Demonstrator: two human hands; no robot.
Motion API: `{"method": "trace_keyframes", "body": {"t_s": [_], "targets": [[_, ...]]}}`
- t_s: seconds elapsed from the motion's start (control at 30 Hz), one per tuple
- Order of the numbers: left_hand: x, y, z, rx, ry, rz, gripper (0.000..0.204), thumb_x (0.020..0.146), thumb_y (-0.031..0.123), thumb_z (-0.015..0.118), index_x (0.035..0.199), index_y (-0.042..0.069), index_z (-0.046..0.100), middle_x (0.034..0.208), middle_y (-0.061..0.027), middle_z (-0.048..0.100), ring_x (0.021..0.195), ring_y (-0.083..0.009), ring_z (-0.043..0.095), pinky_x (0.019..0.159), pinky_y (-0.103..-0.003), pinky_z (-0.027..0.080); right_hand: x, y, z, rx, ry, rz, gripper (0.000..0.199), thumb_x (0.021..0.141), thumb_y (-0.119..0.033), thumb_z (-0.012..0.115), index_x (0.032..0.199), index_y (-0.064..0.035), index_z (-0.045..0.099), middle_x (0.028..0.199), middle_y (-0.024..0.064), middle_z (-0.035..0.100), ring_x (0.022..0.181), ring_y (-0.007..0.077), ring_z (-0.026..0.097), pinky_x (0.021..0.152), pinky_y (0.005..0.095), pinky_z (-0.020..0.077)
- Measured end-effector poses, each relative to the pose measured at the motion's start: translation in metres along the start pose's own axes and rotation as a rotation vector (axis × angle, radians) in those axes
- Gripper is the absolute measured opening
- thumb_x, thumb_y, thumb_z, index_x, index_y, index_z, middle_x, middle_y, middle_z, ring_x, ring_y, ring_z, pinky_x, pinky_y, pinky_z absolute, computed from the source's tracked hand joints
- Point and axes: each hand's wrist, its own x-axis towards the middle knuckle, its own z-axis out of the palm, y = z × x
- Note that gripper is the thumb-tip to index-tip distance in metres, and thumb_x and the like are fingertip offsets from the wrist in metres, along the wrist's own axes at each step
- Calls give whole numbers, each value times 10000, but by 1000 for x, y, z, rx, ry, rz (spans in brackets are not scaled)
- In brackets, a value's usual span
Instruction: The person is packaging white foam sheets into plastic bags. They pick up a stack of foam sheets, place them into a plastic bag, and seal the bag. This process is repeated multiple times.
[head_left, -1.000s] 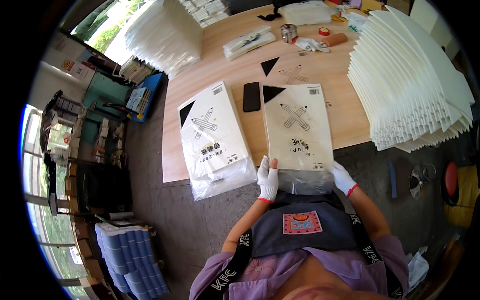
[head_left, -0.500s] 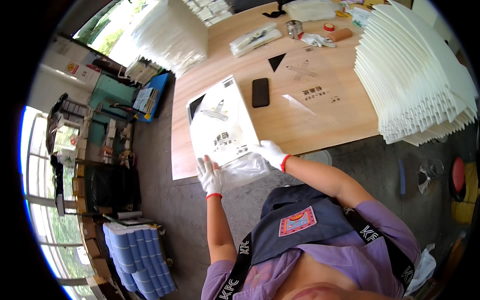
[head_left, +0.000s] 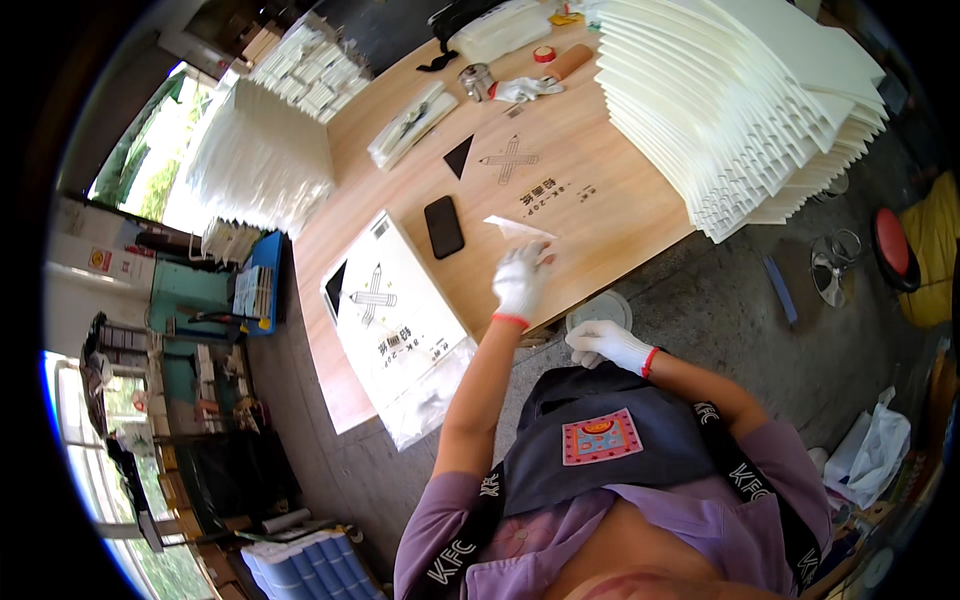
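Observation:
My left hand (head_left: 520,283), in a white knit glove with a red cuff, reaches over the table's front edge. Its fingers are stretched out above a flat clear printed plastic bag (head_left: 513,160), close to the bag's white strip (head_left: 515,227). My right hand (head_left: 612,346), gloved alike, hangs in front of the table edge by my apron; its fingers are curled in, with nothing visible in them. To the left lies a white paper pack (head_left: 410,305) inside a similar printed bag, its loose clear end (head_left: 432,405) overhanging the edge. A black phone (head_left: 444,227) lies beside the pack.
A tall fanned stack of white sheets (head_left: 690,130) stands at the table's right. Plastic-wrapped stock (head_left: 260,160) rises at the far left. Farther back are a metal tin (head_left: 476,82), a spare glove (head_left: 525,89), a tape roll (head_left: 543,54) and a plastic bundle (head_left: 412,125).
Both hands have let go of the bagged paper pack. My left hand has moved right, toward the flat bag; my right hand has drawn back toward my body. The view has shifted.

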Motion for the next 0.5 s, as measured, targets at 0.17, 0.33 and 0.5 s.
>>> {"method": "trace_keyframes", "body": {"t_s": [0.17,0.33,0.5], "targets": [[53,17,58,69,-263,-189,351,743,381,683,997,139,660,1068,-141,638,1032,-347,553,857,-428,457,-22,6,-16,126,114,-22,276,900,-286,605,1027,-41,614,838,74,651,647,110,593,572,240,491],[78,9,47,-29,-472,-214,230,768,269,597,906,134,723,839,-97,703,823,-253,663,773,-342,495,-24,-8,-39,240,216,-130,220,897,-257,612,986,-58,631,823,46,649,639,96,585,548,232,477],[61,17,29,-260,-486,-101,260,787,216,542,944,107,719,949,-78,705,921,-226,656,835,-333,481,44,-46,-77,366,194,-205,295,908,-278,598,1084,-41,582,719,-13,560,524,55,464,454,203,361]]}}
